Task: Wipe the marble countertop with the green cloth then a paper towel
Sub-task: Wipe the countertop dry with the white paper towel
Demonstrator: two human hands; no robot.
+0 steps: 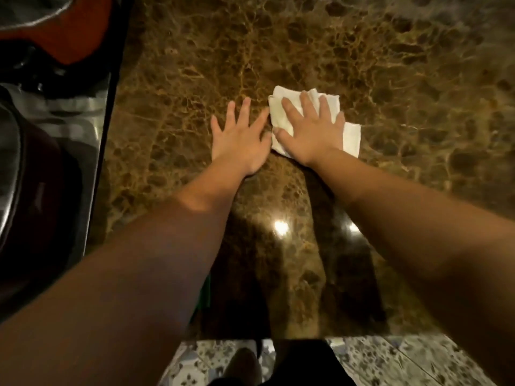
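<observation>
A brown veined marble countertop [390, 79] fills most of the view. A folded white paper towel [351, 137] lies on it near the middle. My right hand [312, 129] presses flat on the paper towel with fingers spread. My left hand [239, 137] rests flat on the bare marble just left of the towel, fingers apart, holding nothing. A sliver of green [205, 293], possibly the green cloth, peeks out from under my left forearm near the counter's front edge; most of it is hidden.
A steel sink [55, 112] borders the counter on the left, with dark items and an orange-red object [80, 32] in it. Patterned floor tiles [404, 360] show below the counter's front edge. Light glares reflect off the marble near the front.
</observation>
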